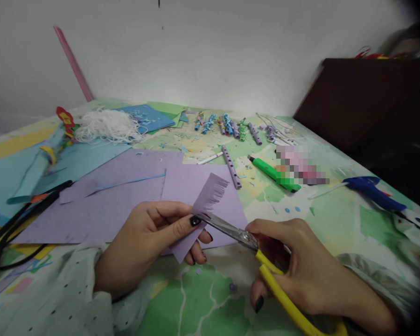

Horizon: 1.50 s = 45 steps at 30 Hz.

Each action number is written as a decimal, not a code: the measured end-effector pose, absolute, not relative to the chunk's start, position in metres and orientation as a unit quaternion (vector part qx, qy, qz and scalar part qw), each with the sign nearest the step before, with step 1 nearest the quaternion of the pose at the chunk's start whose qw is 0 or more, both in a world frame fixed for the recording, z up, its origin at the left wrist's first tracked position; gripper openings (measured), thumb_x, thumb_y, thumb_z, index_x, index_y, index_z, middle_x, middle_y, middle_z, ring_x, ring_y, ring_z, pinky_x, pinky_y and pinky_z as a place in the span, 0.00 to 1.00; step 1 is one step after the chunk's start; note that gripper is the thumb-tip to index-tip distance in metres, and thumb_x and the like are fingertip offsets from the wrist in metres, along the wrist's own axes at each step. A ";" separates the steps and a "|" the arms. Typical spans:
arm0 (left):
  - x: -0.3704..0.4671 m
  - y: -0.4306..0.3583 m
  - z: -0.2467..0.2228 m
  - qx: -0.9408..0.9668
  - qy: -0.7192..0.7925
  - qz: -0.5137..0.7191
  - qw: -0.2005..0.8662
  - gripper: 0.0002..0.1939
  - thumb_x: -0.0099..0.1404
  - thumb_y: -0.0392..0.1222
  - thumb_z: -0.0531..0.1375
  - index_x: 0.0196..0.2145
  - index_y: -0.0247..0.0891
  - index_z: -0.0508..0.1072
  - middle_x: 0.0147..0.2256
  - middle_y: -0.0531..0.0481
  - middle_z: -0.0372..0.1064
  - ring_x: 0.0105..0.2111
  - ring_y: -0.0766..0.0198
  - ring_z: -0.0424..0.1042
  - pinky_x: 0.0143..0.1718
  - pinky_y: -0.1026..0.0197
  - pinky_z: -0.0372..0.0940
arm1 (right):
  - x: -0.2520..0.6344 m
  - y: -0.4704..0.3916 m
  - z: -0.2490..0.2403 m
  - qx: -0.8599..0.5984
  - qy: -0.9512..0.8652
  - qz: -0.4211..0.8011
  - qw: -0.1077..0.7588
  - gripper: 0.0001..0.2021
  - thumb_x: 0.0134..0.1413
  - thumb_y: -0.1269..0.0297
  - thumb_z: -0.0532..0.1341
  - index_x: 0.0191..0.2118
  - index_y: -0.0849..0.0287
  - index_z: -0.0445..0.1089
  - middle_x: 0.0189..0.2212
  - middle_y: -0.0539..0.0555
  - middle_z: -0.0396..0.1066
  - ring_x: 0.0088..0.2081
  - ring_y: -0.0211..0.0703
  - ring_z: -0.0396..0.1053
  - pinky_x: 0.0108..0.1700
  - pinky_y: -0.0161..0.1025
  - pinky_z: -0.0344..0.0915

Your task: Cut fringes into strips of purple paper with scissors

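Pinched between the thumb and fingers of my left hand (161,231) is a strip of purple paper (212,191), its upper right edge cut into a fringe. My right hand (301,266) grips yellow-handled scissors (278,289). Their metal blades reach left to the strip's edge, close to my left thumb. Beneath the strip lie larger purple sheets (133,205). Just beyond it rests a purple paper tube with dark holes (231,167). A green utility knife (275,173) lies to the right of that tube.
Several small fringed paper rolls (227,123) lie along the back. White string (105,127) is heaped at the back left, near blue sheets (84,161). A blue glue gun (374,192) lies right. Black cables (28,217) cross the left side. A dark cabinet (367,102) stands right.
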State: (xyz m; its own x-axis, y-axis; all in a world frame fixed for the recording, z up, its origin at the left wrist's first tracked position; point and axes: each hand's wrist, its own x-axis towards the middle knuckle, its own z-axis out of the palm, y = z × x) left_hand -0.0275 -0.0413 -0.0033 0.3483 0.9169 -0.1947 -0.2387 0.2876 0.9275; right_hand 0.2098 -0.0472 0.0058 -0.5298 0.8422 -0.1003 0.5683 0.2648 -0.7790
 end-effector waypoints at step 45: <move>-0.026 -0.039 -0.005 0.435 0.411 0.403 0.693 0.05 0.59 0.38 0.66 0.27 0.37 0.81 0.25 0.51 0.78 0.20 0.69 0.75 0.21 0.73 0.68 | 0.211 -0.046 0.007 -0.462 -0.791 0.370 0.157 0.14 0.41 0.62 0.71 0.24 0.58 0.64 0.13 0.40 0.51 0.17 0.31 0.47 0.18 0.31 0.43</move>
